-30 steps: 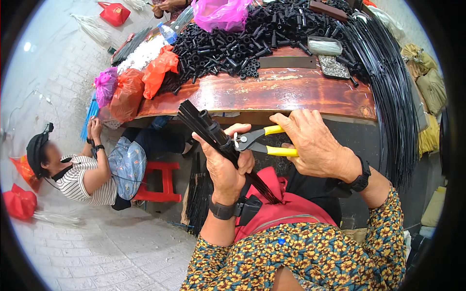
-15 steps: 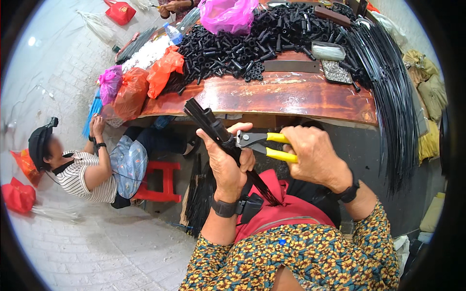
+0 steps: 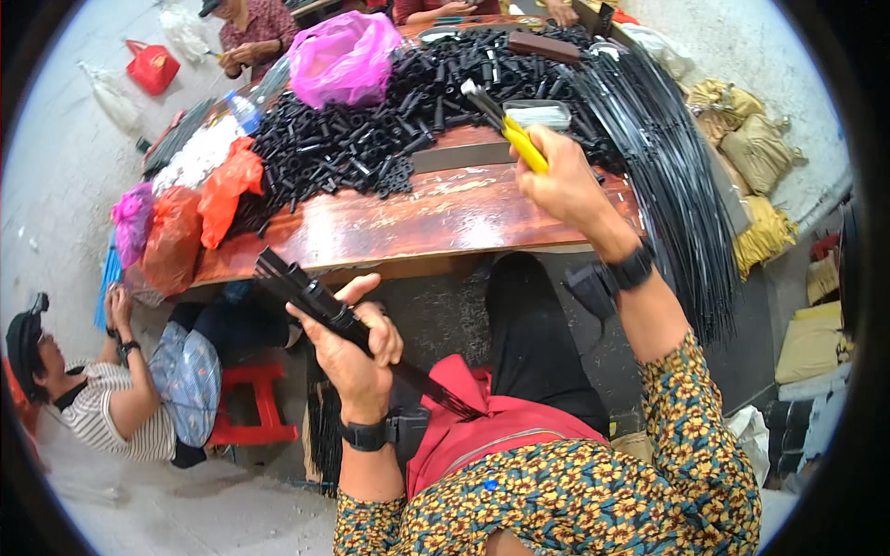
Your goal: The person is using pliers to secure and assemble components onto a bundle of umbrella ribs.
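Observation:
A bundle of thin black rods with a black tubular fitting (image 3: pixel 313 295) slants across my lap. My left hand (image 3: pixel 350 357) is closed round its middle, and its lower end meets the red cloth on my lap. Up and to the right, my right hand (image 3: pixel 561 181) grips yellow-handled pliers (image 3: pixel 527 146) over the table. Their metal jaws point away and are clear of the bundle; whether they are open is hard to make out. Just beyond the pliers lies a clear box with pale thin contents (image 3: pixel 540 115).
Black plastic fittings (image 3: pixel 334 153) heap on the red-brown table (image 3: pixel 417 218). Long black rods (image 3: pixel 663 176) hang over its right edge. A pink bag (image 3: pixel 338 60) and orange bags (image 3: pixel 171 246) stand left. One person (image 3: pixel 120 398) sits at left; others work across the table.
My right hand has lifted the pliers off the bundle and carried them up over the table. My left hand still holds the bundle. The whole view has shifted.

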Available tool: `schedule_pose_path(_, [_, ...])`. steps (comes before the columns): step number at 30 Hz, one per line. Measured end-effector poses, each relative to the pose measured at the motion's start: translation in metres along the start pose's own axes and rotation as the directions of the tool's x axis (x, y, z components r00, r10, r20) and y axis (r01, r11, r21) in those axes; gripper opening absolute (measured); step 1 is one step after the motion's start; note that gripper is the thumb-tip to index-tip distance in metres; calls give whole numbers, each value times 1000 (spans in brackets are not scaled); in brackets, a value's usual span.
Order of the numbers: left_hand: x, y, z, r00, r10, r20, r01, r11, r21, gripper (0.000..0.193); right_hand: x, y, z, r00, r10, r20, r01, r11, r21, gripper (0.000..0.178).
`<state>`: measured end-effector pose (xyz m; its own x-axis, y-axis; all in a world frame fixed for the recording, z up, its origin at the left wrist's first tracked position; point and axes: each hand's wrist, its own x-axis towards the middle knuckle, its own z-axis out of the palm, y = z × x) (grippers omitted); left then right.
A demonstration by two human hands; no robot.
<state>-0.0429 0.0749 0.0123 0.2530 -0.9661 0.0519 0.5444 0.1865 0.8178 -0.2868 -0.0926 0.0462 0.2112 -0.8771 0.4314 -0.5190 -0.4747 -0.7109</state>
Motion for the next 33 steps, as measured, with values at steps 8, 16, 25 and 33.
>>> schedule_pose_path(8, [9,-8,-4,1000,-11,-26,10,1000,-29,80,55,92,-2,980,196,-22,-176,816,-551,27])
schedule_pose_path(16, [24,-10,-5,993,-109,-52,106,992,-64,90,64,118,7,982,188,27,-128,758,-639,23])
schedule_pose_path(25, [36,-18,9,991,-129,-25,129,991,18,93,66,136,8,995,93,39,-47,769,-637,24])
schedule_pose_path(33, [31,-12,21,925,-277,-261,294,955,29,87,55,131,2,997,26,71,10,883,-469,29])
